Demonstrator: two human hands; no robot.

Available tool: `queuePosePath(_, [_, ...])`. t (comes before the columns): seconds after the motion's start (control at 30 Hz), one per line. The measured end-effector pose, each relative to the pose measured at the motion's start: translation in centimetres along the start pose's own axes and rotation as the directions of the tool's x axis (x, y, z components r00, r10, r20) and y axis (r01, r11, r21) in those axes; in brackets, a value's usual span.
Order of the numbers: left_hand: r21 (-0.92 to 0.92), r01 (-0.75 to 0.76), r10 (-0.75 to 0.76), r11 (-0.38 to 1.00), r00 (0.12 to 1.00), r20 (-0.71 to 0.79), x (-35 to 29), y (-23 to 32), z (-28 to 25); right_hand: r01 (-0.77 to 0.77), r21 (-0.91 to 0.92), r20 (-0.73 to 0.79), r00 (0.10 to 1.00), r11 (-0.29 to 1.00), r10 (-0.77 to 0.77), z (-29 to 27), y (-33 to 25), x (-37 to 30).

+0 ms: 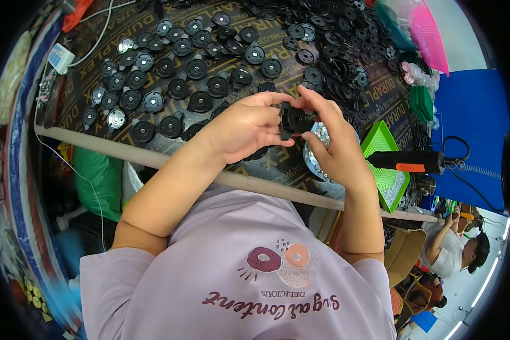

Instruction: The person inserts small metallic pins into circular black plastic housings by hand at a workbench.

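Note:
Between my two hands is a black round plastic part (298, 120) with a straight block along its left side. My left hand (249, 122) grips the block side, thumb and fingers bent against it. My right hand (337, 139) pinches the round side between thumb and fingertips, near the top and right edge. Beneath my right hand, partly covered, a round light-blue dish (313, 160) holds small shiny pieces. Many similar black discs (200, 102) lie spread over the dark printed board beyond my left hand, some with shiny metal faces.
At the far right, black parts lie in a large heap (345, 62). A green tray (386, 136) of small pieces sits right of my right hand, with a black-and-orange electric screwdriver (411, 163) above it. A pale table edge (249, 182) runs in front of me. Another person (445, 249) sits beyond.

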State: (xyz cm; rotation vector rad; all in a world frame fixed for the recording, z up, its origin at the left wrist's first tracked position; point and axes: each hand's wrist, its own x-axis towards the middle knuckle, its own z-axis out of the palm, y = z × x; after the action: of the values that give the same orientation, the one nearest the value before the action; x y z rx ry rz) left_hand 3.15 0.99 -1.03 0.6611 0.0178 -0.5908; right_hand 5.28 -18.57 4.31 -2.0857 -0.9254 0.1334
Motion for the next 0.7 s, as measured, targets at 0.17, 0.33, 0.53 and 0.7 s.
queuePosePath(0.17, [0.015,0.007,-0.007,1.000,1.000,-0.026,-0.3,0.1,0.3,0.044,-0.129,0.033,0.999,0.991,-0.040,0.0,-1.3,0.3])
queuePosePath(0.33, [0.011,0.011,-0.011,1.000,1.000,-0.020,-0.3,-0.1,-0.2,0.040,-0.073,-0.002,0.999,0.997,-0.040,-0.1,-0.9,0.3])
queuePosePath(0.53, [-0.043,-0.005,0.004,0.999,1.000,-0.027,-0.5,0.1,0.5,-0.079,-0.146,-0.117,0.991,0.986,0.062,0.6,0.2,-0.3])
queuePosePath(0.7, [-0.036,0.000,-0.002,0.999,0.999,-0.046,-0.6,0.1,0.7,-0.091,-0.041,-0.150,0.985,0.995,0.084,0.9,0.1,-0.3])
